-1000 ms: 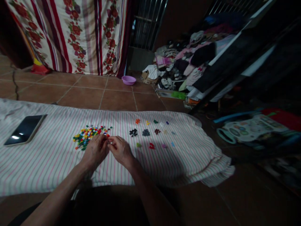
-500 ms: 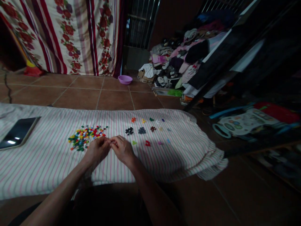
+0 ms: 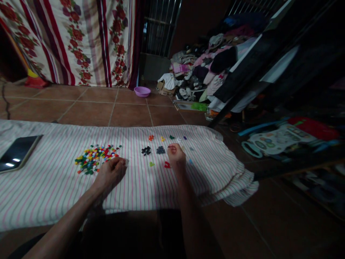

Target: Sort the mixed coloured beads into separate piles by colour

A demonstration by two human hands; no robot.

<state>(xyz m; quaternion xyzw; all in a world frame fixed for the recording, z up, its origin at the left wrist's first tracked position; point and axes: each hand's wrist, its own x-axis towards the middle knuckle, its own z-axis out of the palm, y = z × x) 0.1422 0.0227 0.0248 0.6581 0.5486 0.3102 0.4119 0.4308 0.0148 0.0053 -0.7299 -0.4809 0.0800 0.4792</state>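
Note:
My left hand (image 3: 112,171) rests beside a mixed heap of small coloured pieces (image 3: 93,158), its fingers curled together; what they hold is hidden. My right hand (image 3: 176,154) is pinched closed at the sorted groups, just right of the dark grey pieces (image 3: 161,150). It covers the spot where the brown pieces lay, and anything in its fingertips is too small to name. Black pieces (image 3: 146,151) lie further left. Behind are orange (image 3: 151,137), yellow (image 3: 162,139) and dark green pieces (image 3: 171,137); nearer me are lime green (image 3: 151,164) and red pieces (image 3: 167,164).
A striped cloth (image 3: 134,190) covers the work surface. At the left lies a dark-screened tablet or phone (image 3: 18,153). Beyond, on the tiled floor, are a purple basin (image 3: 142,92) and a pile of clothes (image 3: 199,72). A floral curtain (image 3: 94,43) hangs behind.
My right hand has parted from my left hand and moved right, over the brown pieces. My left hand has stayed almost in place beside the mixed heap.

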